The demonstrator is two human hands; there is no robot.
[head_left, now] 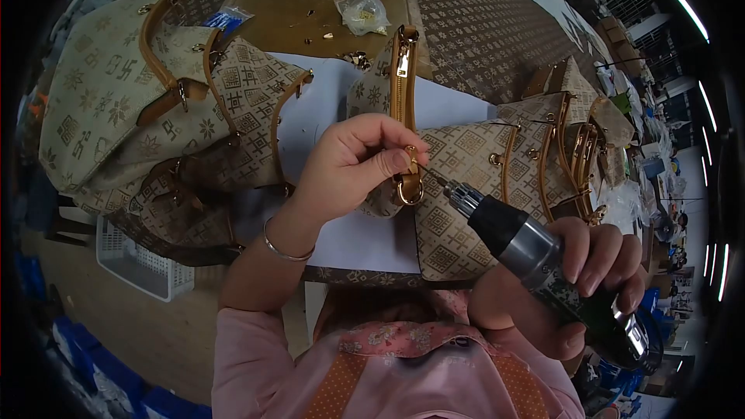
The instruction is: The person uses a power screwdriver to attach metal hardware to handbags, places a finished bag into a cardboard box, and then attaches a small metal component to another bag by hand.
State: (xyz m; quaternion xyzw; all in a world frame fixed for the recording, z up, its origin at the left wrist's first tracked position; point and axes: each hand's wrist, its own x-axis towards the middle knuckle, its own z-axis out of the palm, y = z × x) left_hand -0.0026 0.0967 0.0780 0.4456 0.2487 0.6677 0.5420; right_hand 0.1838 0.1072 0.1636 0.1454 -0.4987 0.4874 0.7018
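My left hand (pixel 345 163) pinches a small gold-coloured metal fitting (pixel 412 157) between thumb and fingertips, at the near end of a zipped patterned bag (pixel 369 98). Just below that fitting sits a gold D-shaped ring (pixel 410 189) on a tan leather tab. The bag's gold zipper (pixel 402 70) runs away from me between tan leather edges. In my right hand (pixel 597 271) is a black and silver electric screwdriver (pixel 524 244), fingers wrapped round its body. Its bit points up and left, the tip close to the fitting.
More patterned bags lie to the left (pixel 93 101) and a row of bag pieces (pixel 473 163) to the right. Beyond are a brown board (pixel 272 19) with loose gold hardware and a clear plastic bag (pixel 363 13). A white basket (pixel 143 264) stands below left.
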